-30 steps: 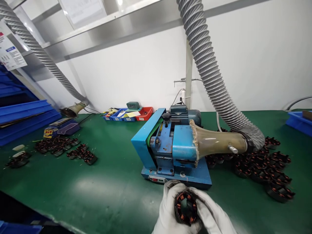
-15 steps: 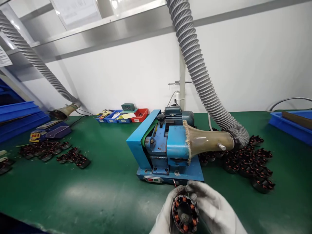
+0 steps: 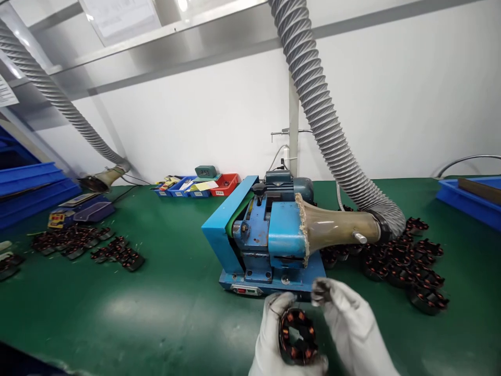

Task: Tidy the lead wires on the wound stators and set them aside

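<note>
Your L hand has its grip wrapped round a ring-shaped coil part, held just in front of the blue machine, hole facing you. Your R hand is just beside it, apart from the ring; its fingertips are dark & blurred, so no way to say if that grip pinches anything. At the back of the green worktop, the small blue bins hold papers, incl. a pale yellow slip; next to them, the red bin has a small dark item in it. Far R, the blue tray carries a brown board. Far L, stacked blue trays show a brown edge betw. them; can't ID it. More coil parts lie loose on the worktop: one pile R of the machine, another group L, near an open purple bin, contents unclear.
</note>
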Available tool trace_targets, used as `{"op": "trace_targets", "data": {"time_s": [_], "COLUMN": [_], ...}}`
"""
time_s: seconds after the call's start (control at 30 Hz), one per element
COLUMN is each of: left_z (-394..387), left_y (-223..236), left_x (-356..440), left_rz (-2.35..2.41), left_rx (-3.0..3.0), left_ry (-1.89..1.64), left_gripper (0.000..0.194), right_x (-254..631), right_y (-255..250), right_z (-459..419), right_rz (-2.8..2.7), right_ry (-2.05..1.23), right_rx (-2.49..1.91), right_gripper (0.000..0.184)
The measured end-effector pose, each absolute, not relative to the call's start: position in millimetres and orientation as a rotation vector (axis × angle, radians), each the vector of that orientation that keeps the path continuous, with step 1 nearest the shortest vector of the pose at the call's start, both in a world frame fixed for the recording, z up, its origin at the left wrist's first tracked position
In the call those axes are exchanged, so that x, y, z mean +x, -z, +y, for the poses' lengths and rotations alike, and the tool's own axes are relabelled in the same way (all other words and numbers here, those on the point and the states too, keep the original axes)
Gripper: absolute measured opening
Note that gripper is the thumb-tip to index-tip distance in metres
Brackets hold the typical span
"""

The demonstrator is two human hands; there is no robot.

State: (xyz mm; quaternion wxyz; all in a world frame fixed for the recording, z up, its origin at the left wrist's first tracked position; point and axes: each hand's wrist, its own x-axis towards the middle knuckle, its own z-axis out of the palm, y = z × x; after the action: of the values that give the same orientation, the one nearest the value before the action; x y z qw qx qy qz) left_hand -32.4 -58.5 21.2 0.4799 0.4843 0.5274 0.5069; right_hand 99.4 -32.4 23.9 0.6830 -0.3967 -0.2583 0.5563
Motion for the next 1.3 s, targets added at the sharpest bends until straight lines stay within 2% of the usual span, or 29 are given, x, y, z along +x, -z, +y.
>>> {"op": "trace_targets", "data": {"time_s": [0.07, 0.13, 0.3, 0.73, 0.87, 1.07, 1.3], "left_z": [-46.3, -33.9, -10.3, -2.1, -27.0, -62.2, -59.7], "left_y": [-17.8, -11.9, -0.5, -1.2, 3.0, 4.4, 2.4], "left_x": [-25.6, -20.2, -15.0, -10.8, -24.5, -43.2, -40.6], "left_rz": [1.323, 1.353, 1.312, 1.253, 1.294, 1.192, 1.217], "left_rx": [1.138, 1.071, 1.028, 1.085, 1.069, 0.965, 0.841], "left_ry": [-1.282, -1.297, -1.298, -1.279, -1.171, -1.092, -0.995], "left_gripper": [0.058, 0.048, 0.035, 0.031, 0.049, 0.072, 0.067], "right_x": [86.9, 74.3, 62.0, 65.7, 74.4, 85.9, 93.3], "right_y": [-13.2, -5.9, -3.7, -13.2, -1.4, 0.6, -37.1], "right_z": [-33.3, -29.4, -7.6, -8.0, -30.9, -55.2, -51.1], "right_rz": [-0.835, -1.023, -1.111, -1.034, -1.088, -1.077, -0.392], "right_ry": [-1.212, -1.097, -0.952, -0.991, -0.996, -1.040, -1.414], "right_rx": [-0.957, -1.076, -1.296, -1.278, -1.276, -1.091, -0.837], "right_gripper": [0.043, 0.053, 0.035, 0.030, 0.032, 0.013, 0.022]}}
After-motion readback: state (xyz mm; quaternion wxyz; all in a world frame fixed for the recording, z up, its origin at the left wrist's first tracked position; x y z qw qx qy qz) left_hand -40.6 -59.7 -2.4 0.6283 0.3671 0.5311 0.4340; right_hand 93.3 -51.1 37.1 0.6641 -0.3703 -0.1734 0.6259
